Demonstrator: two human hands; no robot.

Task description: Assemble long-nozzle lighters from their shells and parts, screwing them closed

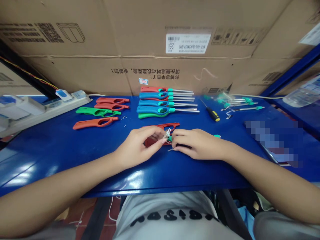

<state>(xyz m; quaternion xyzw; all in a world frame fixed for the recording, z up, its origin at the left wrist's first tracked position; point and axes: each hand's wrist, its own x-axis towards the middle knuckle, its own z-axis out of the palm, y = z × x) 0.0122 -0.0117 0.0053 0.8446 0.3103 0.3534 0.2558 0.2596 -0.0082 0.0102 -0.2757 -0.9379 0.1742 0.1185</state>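
Big cardboard box (140,36) behind the lighter stack (156,104), blue table (150,180) under it. Left hand (140,145) and right hand (197,143) are both in front of the stack. Right fingers are curled over a green-tipped piece (217,136), mostly hidden, so can't tell the exact grip. Screwdriver (212,114) sits right of the stack. Then the little white part (168,132), in front of it, pinched in the left hand's fingertips.
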